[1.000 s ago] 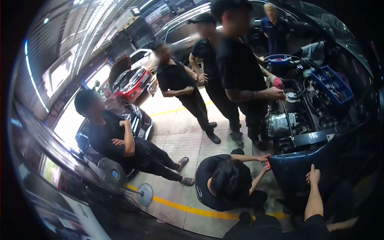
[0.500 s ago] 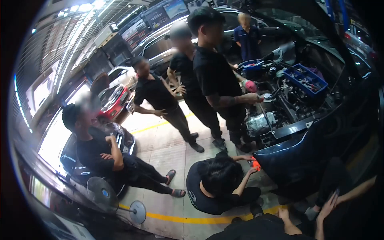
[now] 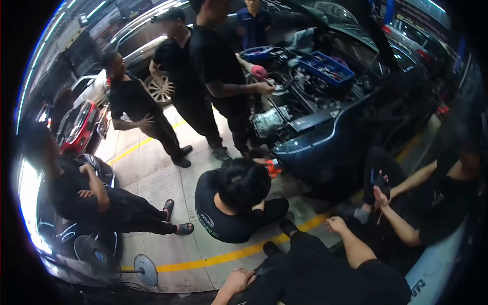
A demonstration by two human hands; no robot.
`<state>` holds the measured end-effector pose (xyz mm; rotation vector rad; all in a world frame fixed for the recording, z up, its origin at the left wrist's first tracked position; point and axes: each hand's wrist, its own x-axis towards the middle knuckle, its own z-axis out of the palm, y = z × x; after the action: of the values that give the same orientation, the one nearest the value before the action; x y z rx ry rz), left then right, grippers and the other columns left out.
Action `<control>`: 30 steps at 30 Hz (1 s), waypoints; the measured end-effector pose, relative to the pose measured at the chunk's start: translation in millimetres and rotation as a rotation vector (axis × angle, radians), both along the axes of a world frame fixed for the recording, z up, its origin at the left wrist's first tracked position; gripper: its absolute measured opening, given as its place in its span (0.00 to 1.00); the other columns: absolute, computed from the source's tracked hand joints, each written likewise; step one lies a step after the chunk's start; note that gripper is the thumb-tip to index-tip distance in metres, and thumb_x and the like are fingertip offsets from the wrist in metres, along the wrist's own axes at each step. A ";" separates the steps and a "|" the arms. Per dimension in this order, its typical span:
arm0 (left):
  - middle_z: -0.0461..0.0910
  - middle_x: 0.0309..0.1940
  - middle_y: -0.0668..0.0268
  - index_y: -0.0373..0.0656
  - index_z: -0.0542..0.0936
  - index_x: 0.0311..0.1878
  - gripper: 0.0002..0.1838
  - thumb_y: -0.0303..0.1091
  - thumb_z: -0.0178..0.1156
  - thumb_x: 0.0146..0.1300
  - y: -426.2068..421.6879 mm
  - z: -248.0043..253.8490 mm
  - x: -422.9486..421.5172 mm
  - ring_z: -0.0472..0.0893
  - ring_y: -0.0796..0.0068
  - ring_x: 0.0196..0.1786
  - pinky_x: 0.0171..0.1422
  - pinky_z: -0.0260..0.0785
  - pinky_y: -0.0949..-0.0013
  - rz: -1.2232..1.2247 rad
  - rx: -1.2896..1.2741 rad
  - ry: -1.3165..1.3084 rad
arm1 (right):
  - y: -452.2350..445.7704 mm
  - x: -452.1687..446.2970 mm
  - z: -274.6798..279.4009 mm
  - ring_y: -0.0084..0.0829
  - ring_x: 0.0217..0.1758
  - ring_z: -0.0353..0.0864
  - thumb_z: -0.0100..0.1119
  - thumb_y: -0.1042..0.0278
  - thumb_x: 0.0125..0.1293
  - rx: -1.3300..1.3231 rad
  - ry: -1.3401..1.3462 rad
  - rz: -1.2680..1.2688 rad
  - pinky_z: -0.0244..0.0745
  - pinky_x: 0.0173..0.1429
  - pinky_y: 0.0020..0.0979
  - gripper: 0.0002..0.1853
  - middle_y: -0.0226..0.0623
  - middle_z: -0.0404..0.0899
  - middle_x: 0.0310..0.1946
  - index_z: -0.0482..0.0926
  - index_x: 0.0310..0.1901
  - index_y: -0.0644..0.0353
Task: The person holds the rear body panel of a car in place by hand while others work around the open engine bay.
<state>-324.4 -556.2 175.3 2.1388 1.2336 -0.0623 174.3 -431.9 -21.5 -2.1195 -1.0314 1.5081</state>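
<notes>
Right hand, four o'clock, fingers loosely curled, should clear co-worker's hand; left hand, six o'clock, beside clothing, fingers unclear

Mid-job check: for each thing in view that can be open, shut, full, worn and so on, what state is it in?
Right hand: loosely curled, nothing visible in it.
Left hand: partly hidden, cannot tell whether it holds anything.
Engine bay: open, exposed.
Blue tool tray: uncovered, loaded.
Grey cloth: draped.
Red glove: worn.
Fan: cannot tell if running.
</notes>
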 end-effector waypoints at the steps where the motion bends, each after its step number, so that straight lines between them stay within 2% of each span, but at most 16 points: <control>1: 0.82 0.28 0.52 0.45 0.80 0.44 0.14 0.44 0.53 0.68 -3.4 4.4 6.2 0.83 0.51 0.38 0.50 0.72 0.56 -0.015 -0.012 -0.001 | -0.4 -13.9 10.6 0.27 0.21 0.80 0.52 0.57 0.72 -0.043 -0.038 0.043 0.74 0.25 0.31 0.15 0.33 0.81 0.22 0.83 0.37 0.60; 3: 0.82 0.26 0.55 0.45 0.79 0.36 0.13 0.44 0.53 0.69 -7.7 12.8 21.7 0.82 0.54 0.35 0.50 0.69 0.59 0.107 0.134 -0.041 | -11.6 -28.0 0.1 0.26 0.22 0.80 0.52 0.56 0.72 -0.065 -0.051 0.128 0.76 0.26 0.30 0.16 0.34 0.82 0.23 0.83 0.38 0.61; 6: 0.80 0.23 0.58 0.47 0.78 0.32 0.14 0.45 0.53 0.70 -7.2 3.2 33.5 0.81 0.56 0.32 0.47 0.67 0.60 0.115 0.246 -0.060 | -33.7 -51.5 -1.0 0.27 0.24 0.82 0.54 0.55 0.71 -0.154 -0.074 0.254 0.78 0.28 0.31 0.17 0.36 0.84 0.26 0.84 0.38 0.60; 8: 0.78 0.21 0.59 0.48 0.77 0.31 0.14 0.45 0.53 0.70 -0.9 -8.8 33.2 0.80 0.58 0.31 0.46 0.65 0.60 0.010 0.356 -0.071 | -49.1 -56.3 -8.2 0.27 0.24 0.83 0.54 0.55 0.71 -0.194 -0.040 0.288 0.79 0.28 0.31 0.17 0.37 0.84 0.26 0.84 0.38 0.61; 10: 0.78 0.21 0.61 0.49 0.77 0.30 0.14 0.45 0.54 0.69 1.5 -2.4 36.8 0.81 0.61 0.32 0.48 0.64 0.61 -0.082 0.322 -0.025 | -59.4 -56.9 -0.8 0.30 0.24 0.83 0.55 0.53 0.68 -0.126 -0.112 0.392 0.77 0.29 0.34 0.17 0.37 0.85 0.27 0.83 0.40 0.60; 12: 0.79 0.21 0.61 0.49 0.78 0.30 0.12 0.44 0.55 0.68 2.3 2.5 37.5 0.81 0.61 0.33 0.49 0.64 0.61 -0.142 0.296 -0.013 | -67.9 -48.1 -12.2 0.30 0.24 0.84 0.56 0.53 0.68 -0.157 -0.017 0.303 0.78 0.30 0.34 0.17 0.38 0.85 0.28 0.83 0.40 0.60; 18: 0.79 0.22 0.61 0.47 0.78 0.29 0.12 0.42 0.56 0.65 -19.6 4.6 35.3 0.82 0.60 0.34 0.49 0.66 0.60 -0.039 0.280 -0.066 | -111.9 -17.8 -39.7 0.28 0.23 0.82 0.54 0.58 0.71 -0.180 -0.031 0.205 0.77 0.27 0.32 0.14 0.37 0.83 0.26 0.83 0.42 0.60; 19: 0.80 0.23 0.61 0.47 0.77 0.29 0.12 0.42 0.56 0.66 -23.3 6.7 33.6 0.82 0.61 0.35 0.49 0.67 0.60 -0.014 0.278 -0.053 | -122.1 -15.9 -36.8 0.30 0.23 0.83 0.55 0.57 0.69 -0.182 -0.055 0.191 0.78 0.29 0.33 0.16 0.40 0.84 0.28 0.84 0.39 0.62; 20: 0.80 0.23 0.61 0.47 0.77 0.29 0.12 0.42 0.56 0.66 -26.6 9.8 32.4 0.82 0.61 0.35 0.49 0.67 0.60 0.005 0.277 -0.039 | -128.8 -15.0 -33.5 0.33 0.26 0.84 0.56 0.56 0.67 -0.163 -0.134 0.283 0.78 0.32 0.35 0.17 0.42 0.85 0.29 0.85 0.40 0.62; 22: 0.80 0.27 0.58 0.45 0.76 0.33 0.07 0.36 0.54 0.63 -32.4 16.5 31.6 0.81 0.58 0.39 0.54 0.67 0.60 0.067 0.190 -0.074 | -141.1 -6.9 -40.7 0.38 0.32 0.86 0.56 0.53 0.63 -0.127 -0.273 0.415 0.79 0.40 0.37 0.20 0.45 0.86 0.33 0.86 0.40 0.64; 23: 0.81 0.28 0.63 0.46 0.76 0.32 0.11 0.41 0.55 0.67 -36.6 12.9 30.6 0.82 0.62 0.39 0.51 0.67 0.59 0.096 0.236 -0.064 | -148.0 -4.0 -49.8 0.41 0.36 0.87 0.56 0.52 0.61 -0.115 -0.327 0.455 0.79 0.46 0.38 0.21 0.47 0.87 0.35 0.86 0.41 0.64; 25: 0.81 0.29 0.61 0.46 0.77 0.33 0.10 0.41 0.55 0.67 -39.3 11.2 28.9 0.82 0.61 0.41 0.51 0.68 0.59 0.130 0.225 -0.082 | -148.9 0.4 -67.2 0.44 0.42 0.86 0.56 0.51 0.60 -0.237 -0.258 0.415 0.77 0.52 0.39 0.23 0.49 0.86 0.39 0.86 0.43 0.64; 28: 0.82 0.30 0.59 0.45 0.79 0.37 0.11 0.41 0.54 0.68 -31.5 1.9 23.8 0.82 0.59 0.43 0.53 0.69 0.57 0.091 0.150 -0.033 | -130.9 -8.4 -74.8 0.45 0.43 0.86 0.57 0.52 0.62 -0.030 -0.330 0.495 0.77 0.52 0.40 0.22 0.50 0.86 0.41 0.86 0.45 0.63; 29: 0.82 0.31 0.58 0.45 0.80 0.39 0.11 0.41 0.54 0.68 -30.5 0.5 24.0 0.82 0.58 0.43 0.54 0.69 0.55 0.047 0.093 -0.042 | -123.7 -14.7 -69.1 0.44 0.43 0.86 0.57 0.54 0.63 -0.043 -0.301 0.413 0.77 0.52 0.40 0.21 0.49 0.86 0.41 0.85 0.45 0.64; 30: 0.79 0.29 0.54 0.42 0.76 0.35 0.09 0.38 0.54 0.65 -29.9 0.9 24.5 0.80 0.51 0.41 0.51 0.70 0.51 0.065 0.095 -0.111 | -119.1 -21.2 -59.6 0.43 0.42 0.86 0.57 0.55 0.63 -0.061 -0.272 0.328 0.77 0.52 0.39 0.20 0.48 0.86 0.40 0.85 0.45 0.65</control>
<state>-299.9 -586.1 176.2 2.1497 1.2625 0.1435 153.2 -551.0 -81.1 -2.3327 -1.5100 1.4270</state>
